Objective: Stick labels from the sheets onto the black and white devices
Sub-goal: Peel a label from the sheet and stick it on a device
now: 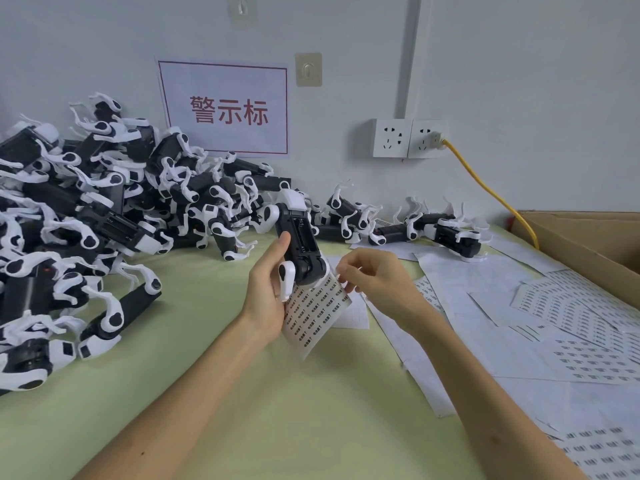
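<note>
Pale green table (pixel 242 410) fills the near field, both bare forearms reaching in over it.

Left hand (pixel 266 296): grip closed around one black and white device (pixel 301 244), thumb up along its left side, body tilted with the white end away from the camera. The same grip pins a label sheet (pixel 311 317) under the device; the sheet hangs down toward the camera, curled, with rows of small printed labels.

Right hand (pixel 374 275): narrow grip, thumb and forefinger pinched at the sheet's upper right edge, just beside the device's lower end, other fingers curled. Can't tell if a single label is lifted, too small.

Right of the hands: loose sheets (pixel 540 317) overlapping on the table, some with label rows, some bare backing.

Left and further back: big device pile (pixel 86 202) heaped against the wall. A few separate devices (pixel 443 230) lie behind the hands to the right, apart from the pile.

Far right edge: open cardboard box (pixel 588 244).

Wall: white sign (pixel 225 109) with red frame and red characters, two stick-on hooks (pixel 308 69), double socket (pixel 408 138) with a yellow cable (pixel 485 188) plugged into the right unit, running down toward the box.
</note>
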Action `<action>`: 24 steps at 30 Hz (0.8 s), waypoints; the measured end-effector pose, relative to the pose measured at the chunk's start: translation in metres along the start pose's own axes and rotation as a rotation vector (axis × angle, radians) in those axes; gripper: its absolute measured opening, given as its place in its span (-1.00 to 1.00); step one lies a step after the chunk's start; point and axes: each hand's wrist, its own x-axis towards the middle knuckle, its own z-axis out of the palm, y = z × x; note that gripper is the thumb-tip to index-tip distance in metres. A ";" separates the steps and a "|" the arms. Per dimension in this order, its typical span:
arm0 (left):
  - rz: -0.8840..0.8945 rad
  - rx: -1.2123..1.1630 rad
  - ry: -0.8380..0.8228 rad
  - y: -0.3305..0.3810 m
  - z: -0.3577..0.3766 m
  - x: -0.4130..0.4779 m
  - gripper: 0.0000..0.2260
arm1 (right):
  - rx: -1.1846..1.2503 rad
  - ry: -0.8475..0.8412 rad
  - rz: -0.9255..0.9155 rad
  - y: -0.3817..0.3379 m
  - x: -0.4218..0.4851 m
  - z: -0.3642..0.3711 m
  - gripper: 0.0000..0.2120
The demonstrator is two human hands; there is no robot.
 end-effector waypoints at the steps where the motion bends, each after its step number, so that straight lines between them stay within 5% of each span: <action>1: -0.006 0.002 0.014 0.000 0.000 0.000 -0.64 | 0.014 0.038 0.006 0.001 0.001 0.000 -0.87; 6: -0.007 0.072 0.100 0.000 -0.001 0.000 -0.69 | 0.194 0.240 0.020 0.004 0.002 -0.007 -0.90; 10: 0.099 0.154 0.170 0.001 -0.003 0.001 -0.82 | 0.264 0.243 0.012 0.003 0.002 -0.007 -0.90; 13: 0.147 0.054 0.210 0.005 -0.004 0.004 -0.69 | 0.309 0.228 0.015 0.001 0.002 -0.004 -0.89; 18: 0.097 -0.227 -0.103 0.014 -0.007 0.002 -0.51 | 0.318 0.191 -0.001 -0.001 -0.001 -0.005 -0.76; 24: -0.026 -0.399 -0.153 0.014 -0.004 -0.001 -0.57 | 0.260 0.131 -0.067 -0.004 -0.002 -0.001 -0.61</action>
